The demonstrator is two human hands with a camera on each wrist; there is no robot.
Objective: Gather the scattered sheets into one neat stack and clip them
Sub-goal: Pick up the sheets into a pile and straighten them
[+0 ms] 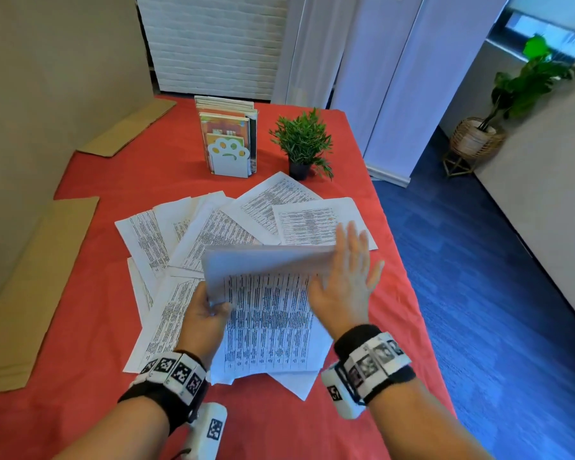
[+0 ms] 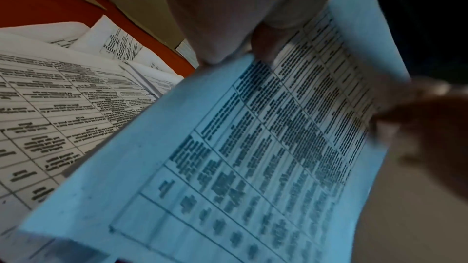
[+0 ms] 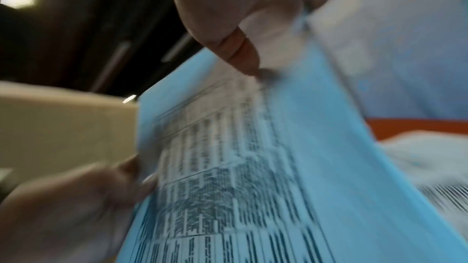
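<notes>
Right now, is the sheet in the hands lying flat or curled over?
Curled over. The held sheet arches, its far edge bent toward the person; the left hand pinches its left edge and the right hand presses flat against its right.

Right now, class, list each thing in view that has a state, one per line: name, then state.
Held sheets: lifted, top edge curling over.
Left hand: pinching the held sheets' left edge.
Right hand: flat, fingers straight, against their right edge.
Loose sheets: scattered, overlapping on the red cloth.
Books: upright in a stand.
Plant: upright, potted.
</notes>
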